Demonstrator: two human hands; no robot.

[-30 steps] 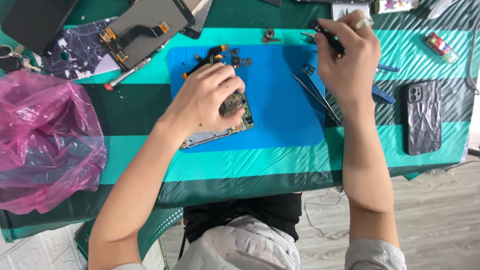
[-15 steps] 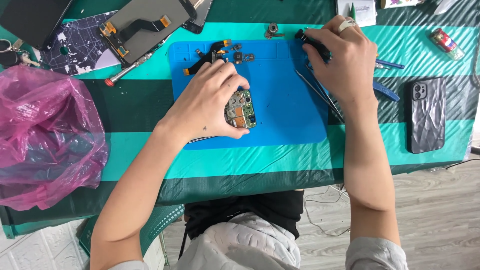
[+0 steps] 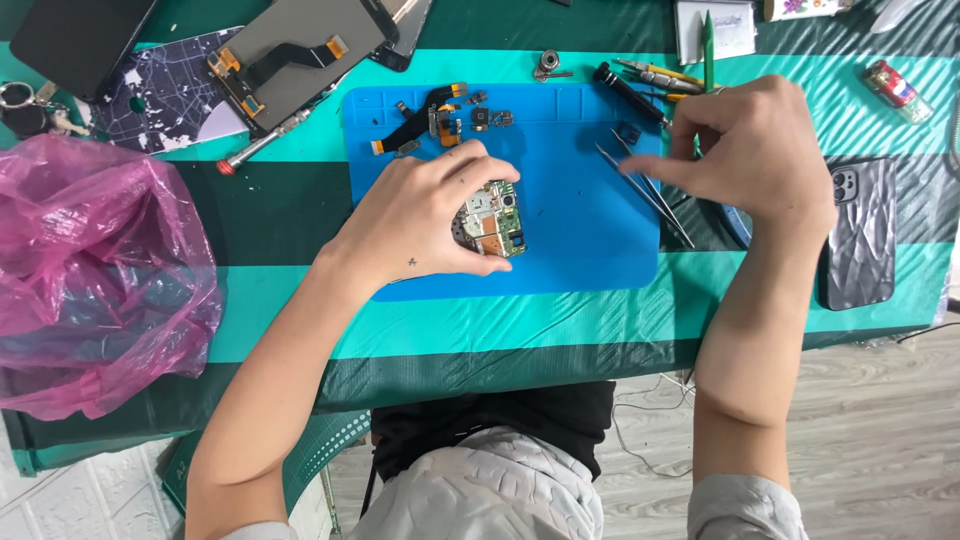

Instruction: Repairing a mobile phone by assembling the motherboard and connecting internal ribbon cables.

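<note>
My left hand [image 3: 425, 215] rests on a blue work mat [image 3: 580, 250] and grips a small green phone circuit board [image 3: 492, 222] between thumb and fingers. My right hand [image 3: 755, 150] hovers over the mat's right edge. Its thumb and index fingertip pinch together on a pair of thin metal tweezers [image 3: 662, 205], which lie slanted across the mat's edge. A black screwdriver [image 3: 625, 90] lies just beyond the tweezers, apart from my fingers.
Loose flex cables and small parts [image 3: 440, 115] sit at the mat's far side. A pink plastic bag [image 3: 90, 280] fills the left. A phone screen with cable [image 3: 290, 50], a red-tipped screwdriver [image 3: 265, 138] and a black phone case [image 3: 860, 235] lie around.
My right hand let go of the black screwdriver and came down to the tweezers. My left hand turned the circuit board and shifted it slightly on the mat.
</note>
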